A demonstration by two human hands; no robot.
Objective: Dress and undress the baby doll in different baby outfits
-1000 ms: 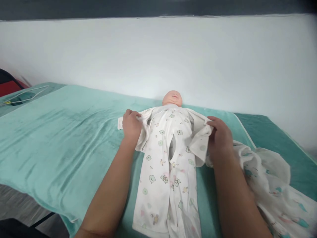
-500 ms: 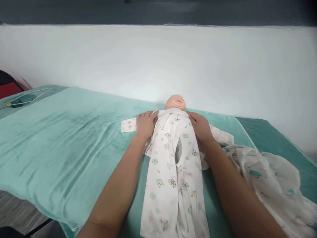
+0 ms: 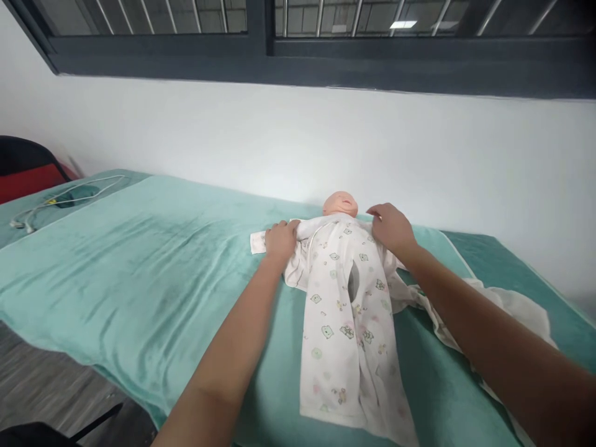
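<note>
A baby doll (image 3: 341, 203) lies on its back on a teal blanket (image 3: 139, 261), its head toward the wall. It wears a white printed onesie (image 3: 347, 310) that reaches toward me. My left hand (image 3: 280, 239) rests at the doll's left shoulder with its fingers curled into the garment's cloth beside the sleeve. Over the doll's other shoulder my right hand (image 3: 391, 228) is raised a little, its fingers bent and pinching the cloth near the collar.
A crumpled white printed cloth (image 3: 507, 307) lies to the right under my right forearm. White cables (image 3: 60, 200) lie at the far left of the bed, beside a red and black chair (image 3: 23, 171). A white wall and dark window frame stand behind.
The camera has tilted up, showing the window. Both hands slid from the garment's sides up to the doll's shoulders; the right hand has lifted off the chest toward the collar.
</note>
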